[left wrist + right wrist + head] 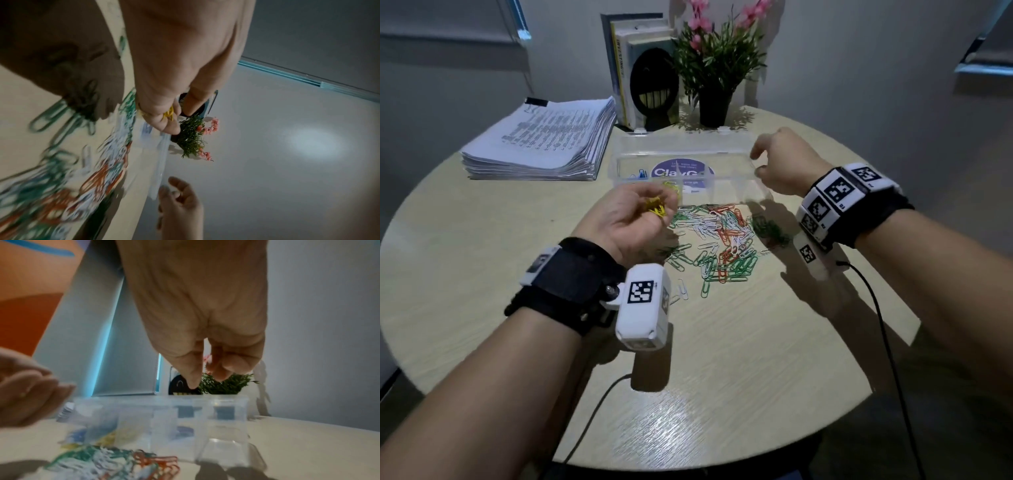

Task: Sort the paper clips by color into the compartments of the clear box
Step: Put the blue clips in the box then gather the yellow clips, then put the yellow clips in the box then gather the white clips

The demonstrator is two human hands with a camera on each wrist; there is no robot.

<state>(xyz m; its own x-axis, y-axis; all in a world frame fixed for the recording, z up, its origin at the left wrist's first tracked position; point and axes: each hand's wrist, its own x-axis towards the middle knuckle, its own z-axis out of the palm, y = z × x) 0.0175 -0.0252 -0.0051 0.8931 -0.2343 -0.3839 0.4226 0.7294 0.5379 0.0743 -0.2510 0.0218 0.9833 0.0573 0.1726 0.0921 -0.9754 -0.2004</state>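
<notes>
A mixed pile of green, white and red paper clips (722,236) lies on the round table just in front of the clear box (722,152). My left hand (661,205) hovers at the box's near left side and grips a bunch of yellow clips (654,207), which also show between its fingers in the left wrist view as yellow clips (168,114). Blue clips (640,173) lie in the leftmost compartment, and more yellow ones (671,185) in the one beside it. My right hand (758,164) hangs over the box's right end with fingers (193,379) loosely curled and nothing visible in them.
A thick stack of printed papers (541,140) lies at the back left. Books (633,68) and a potted plant (715,68) stand right behind the box. Wrist-camera cables (887,342) trail over the near table.
</notes>
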